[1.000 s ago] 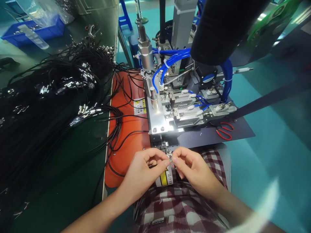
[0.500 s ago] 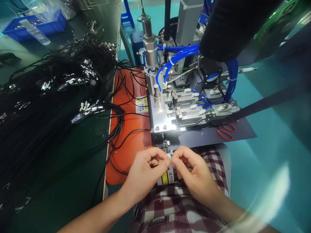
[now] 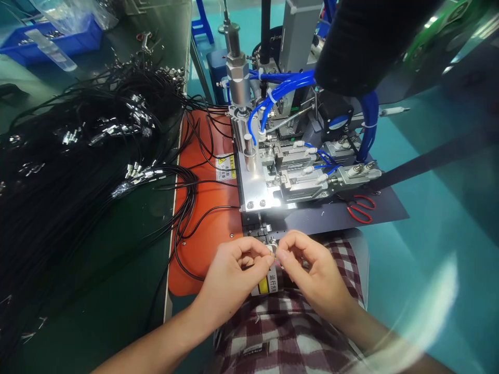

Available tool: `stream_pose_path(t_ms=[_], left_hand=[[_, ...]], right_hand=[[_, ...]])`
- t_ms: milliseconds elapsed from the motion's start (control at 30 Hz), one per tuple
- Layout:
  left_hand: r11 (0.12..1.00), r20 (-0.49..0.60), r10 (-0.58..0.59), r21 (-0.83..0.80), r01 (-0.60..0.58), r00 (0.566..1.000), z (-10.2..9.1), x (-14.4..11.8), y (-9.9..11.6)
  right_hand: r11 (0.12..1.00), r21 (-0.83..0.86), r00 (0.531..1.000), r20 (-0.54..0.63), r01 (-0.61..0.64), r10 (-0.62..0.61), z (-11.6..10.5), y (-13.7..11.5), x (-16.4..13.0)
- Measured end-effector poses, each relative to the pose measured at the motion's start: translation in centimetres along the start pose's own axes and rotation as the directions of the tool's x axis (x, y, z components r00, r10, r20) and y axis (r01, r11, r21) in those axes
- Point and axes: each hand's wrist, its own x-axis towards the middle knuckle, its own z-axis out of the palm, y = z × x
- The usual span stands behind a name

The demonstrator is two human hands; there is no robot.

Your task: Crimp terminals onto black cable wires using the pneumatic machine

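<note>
My left hand (image 3: pixel 236 267) is closed in a pinch over the front of the machine, with a dark bit of cable showing inside its curled fingers. Close beside it, my right hand (image 3: pixel 310 267) pinches too, its fingertips a small gap from the left ones. Between them shows a thin reddish wire (image 3: pixel 277 263); its tip is hidden by the fingers. Beneath the hands lies a white label with a yellow stripe (image 3: pixel 264 286). Black cables (image 3: pixel 191 195) run across the orange plate (image 3: pixel 208 259) to the machine (image 3: pixel 253 189), left of my hands.
A large heap of black cables with shiny ends (image 3: pixel 70 135) covers the table at left. Behind it stands a blue bin (image 3: pixel 80 44). Red-handled scissors (image 3: pixel 361 209) lie on the grey plate at right. Blue air hoses (image 3: pixel 294 85) and a thick black tube (image 3: pixel 351 52) hang over the machine.
My right hand has drawn slightly away from the left fingertips, and the reddish wire now shows between them. The left hand keeps its pinch. The whole view has shifted a little.
</note>
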Motion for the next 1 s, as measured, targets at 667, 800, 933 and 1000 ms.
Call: stream_pose_path(t_ms=[667,800,933,1000], left_hand=[[0.992,0.003,-0.025,-0.124,0.026,1.0,0.0,-0.3,-0.5],[0.996,-0.005,-0.004,-0.09,0.003,1.0,0.2,-0.5,-0.4],[0.992,0.003,-0.011,-0.122,0.012,1.0,0.2,-0.5,-0.4],[0.989,0.011,-0.029,-0.148,0.03,1.0,0.2,-0.4,-0.4]], right_hand=[[0.939,0.282,0.981,0.066,-0.195,0.183,0.4,-0.5,0.3],[0.936,0.297,0.982,0.053,-0.19,0.183,0.6,-0.4,0.3],[0.935,0.305,0.983,0.034,-0.18,0.178,0.8,-0.4,0.1],[0.928,0.326,0.983,0.032,-0.18,0.179,0.9,-0.3,0.1]])
